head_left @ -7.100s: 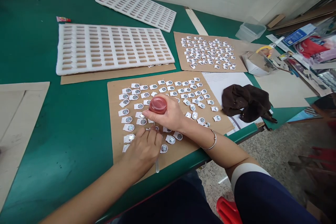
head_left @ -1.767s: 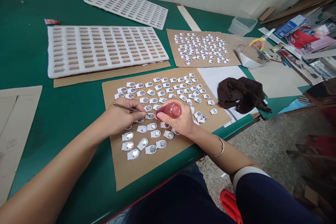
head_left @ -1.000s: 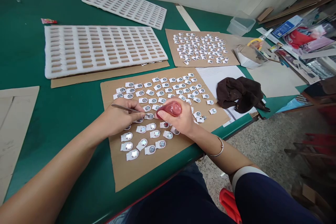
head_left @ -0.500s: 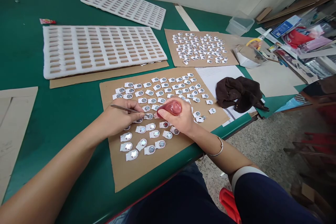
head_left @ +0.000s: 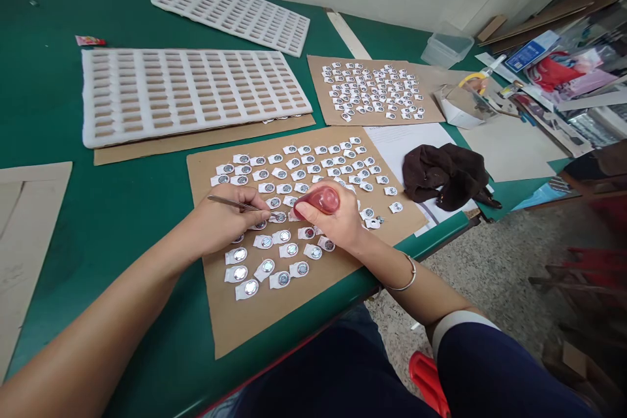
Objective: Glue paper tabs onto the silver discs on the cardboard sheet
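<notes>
My left hand (head_left: 220, 223) is closed on thin metal tweezers (head_left: 227, 201), whose tip is at a small white tab with a round silver disc (head_left: 280, 217). In my closed right hand (head_left: 341, 222) is a translucent red squeeze bottle (head_left: 325, 198), tilted with its narrow end toward that tab. My fingers partly hide the bottle, and I cannot make out whether its nozzle touches anything. Many similar tabs lie in loose rows on the brown cardboard sheet (head_left: 255, 326) beneath both hands. One nearby disc (head_left: 308, 233) looks reddish.
White foam trays with slots (head_left: 196, 130) (head_left: 230, 10) lie at the back left. Behind, a second cardboard sheet (head_left: 318, 68) bears more tabs. To the right are a dark brown cloth (head_left: 443, 173), printed paper (head_left: 392, 137), yellow-handled scissors (head_left: 473, 78) and a clear plastic box (head_left: 447, 49).
Both hands stay in nearly the same place, still holding the tweezers and the squeeze bottle. The whole view has shifted only very slightly.
</notes>
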Available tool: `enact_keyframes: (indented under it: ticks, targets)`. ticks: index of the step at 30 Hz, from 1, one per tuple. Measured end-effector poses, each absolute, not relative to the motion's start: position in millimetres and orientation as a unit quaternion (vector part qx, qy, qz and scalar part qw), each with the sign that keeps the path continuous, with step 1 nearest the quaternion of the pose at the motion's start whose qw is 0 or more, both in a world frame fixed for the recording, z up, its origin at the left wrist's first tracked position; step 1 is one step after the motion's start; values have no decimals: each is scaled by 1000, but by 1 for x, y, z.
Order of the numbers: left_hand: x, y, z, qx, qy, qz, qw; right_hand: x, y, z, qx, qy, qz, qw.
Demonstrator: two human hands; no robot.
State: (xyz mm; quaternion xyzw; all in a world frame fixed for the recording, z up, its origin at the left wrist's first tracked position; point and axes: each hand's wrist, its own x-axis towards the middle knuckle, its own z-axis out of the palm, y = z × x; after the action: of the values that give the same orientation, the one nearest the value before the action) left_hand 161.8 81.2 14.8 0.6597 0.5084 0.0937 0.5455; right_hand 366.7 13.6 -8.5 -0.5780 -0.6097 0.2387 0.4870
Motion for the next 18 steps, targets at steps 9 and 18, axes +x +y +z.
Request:
enact_keyframes:
  ticks: [9, 18]
  targets:
    - [161, 81, 14, 665, 505, 89, 543, 367, 12, -8, -574, -607, 244, 492]
    - [162, 80, 15, 652, 513, 87, 551, 365, 14, -7, -577, -611, 235, 488]
